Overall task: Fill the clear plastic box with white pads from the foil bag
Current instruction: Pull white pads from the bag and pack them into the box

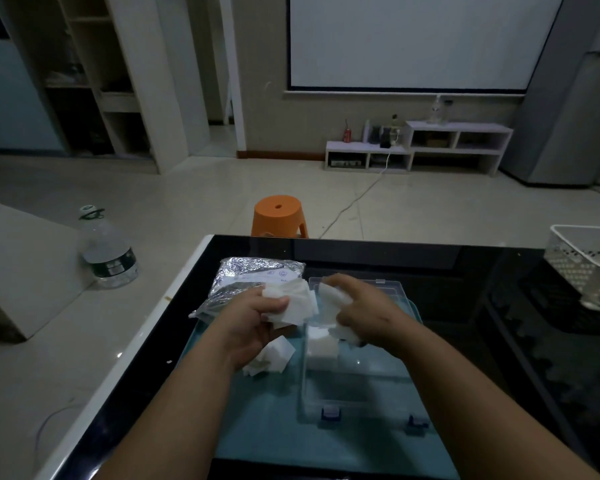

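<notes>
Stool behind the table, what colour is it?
The stool is orange, with a round hole in its top. The head view shows it best.

Your left hand [250, 318] and right hand [366, 308] are each gripping white pads [293, 301].
Your bare forearms are reaching forward and converging, bringing the hands close together but just apart. The left is curling its fingers round its wad; the right is clutching its wad palm down, knuckles up.

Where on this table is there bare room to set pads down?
Bare table lies between the box and the basket; bare mat lies nearer than the loose pads. Crowded between the foil bag and box, where the left hand and right hand hold pads.
</notes>
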Demonstrator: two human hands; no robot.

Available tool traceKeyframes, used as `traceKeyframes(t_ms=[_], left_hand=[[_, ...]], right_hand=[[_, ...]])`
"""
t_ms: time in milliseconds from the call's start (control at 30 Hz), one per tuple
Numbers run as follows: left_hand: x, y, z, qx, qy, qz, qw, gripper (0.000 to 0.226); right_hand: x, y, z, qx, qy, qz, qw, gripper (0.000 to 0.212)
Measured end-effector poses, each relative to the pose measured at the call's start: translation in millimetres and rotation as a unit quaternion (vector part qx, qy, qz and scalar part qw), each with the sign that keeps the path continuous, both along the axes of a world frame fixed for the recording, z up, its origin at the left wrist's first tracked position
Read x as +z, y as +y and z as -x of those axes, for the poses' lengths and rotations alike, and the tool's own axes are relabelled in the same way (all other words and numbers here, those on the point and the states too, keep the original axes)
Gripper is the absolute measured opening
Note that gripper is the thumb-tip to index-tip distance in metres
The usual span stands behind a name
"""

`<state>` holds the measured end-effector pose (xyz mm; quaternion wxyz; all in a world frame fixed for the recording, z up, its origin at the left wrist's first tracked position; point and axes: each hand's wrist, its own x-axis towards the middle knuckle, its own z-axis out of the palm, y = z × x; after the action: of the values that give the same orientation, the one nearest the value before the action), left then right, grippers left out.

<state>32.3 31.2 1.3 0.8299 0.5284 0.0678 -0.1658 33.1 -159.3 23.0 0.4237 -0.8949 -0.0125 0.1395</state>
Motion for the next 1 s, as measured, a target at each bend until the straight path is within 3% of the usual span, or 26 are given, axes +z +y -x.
traceKeyframes(t_ms=[133, 300, 500, 633, 800, 1000], left_hand=[[0.9, 3.9, -0.4, -0.002, -0.011, -0.029, 1.0, 0.032], [-0.3, 4.5, -1.5, -0.014, -0.023, -0.013, 1.0, 0.051], [-1.7, 5.3, 0.0, -0.044, -0.068, -0.04, 0.996, 0.03], [-2.6, 4.9, 0.0, -0.033, -0.099, -0.082, 0.991, 0.033], [-4.4, 1.3, -1.8, -0.032, -0.125, -0.173, 0.976, 0.026], [-5.1, -1.8, -0.8, -0.056, -0.131, -0.199, 0.97, 0.024]], right_hand=[[-0.7, 3.5, 0.6, -0.009, 0.003, -0.039, 0.999, 0.031], [-0.3, 3.0, -1.0, -0.034, 0.034, -0.046, 0.998, 0.039], [-3.0, -0.8, -2.5, -0.06, 0.047, -0.037, 0.996, 0.043], [-2.1, -1.0, -2.8, -0.054, 0.062, -0.019, 0.996, 0.04], [0.7, -1.1, -0.4, 0.004, 0.061, 0.03, 0.998, 0.012], [6.0, 1.8, 1.4, 0.054, 0.061, 0.085, 0.993, 0.018]])
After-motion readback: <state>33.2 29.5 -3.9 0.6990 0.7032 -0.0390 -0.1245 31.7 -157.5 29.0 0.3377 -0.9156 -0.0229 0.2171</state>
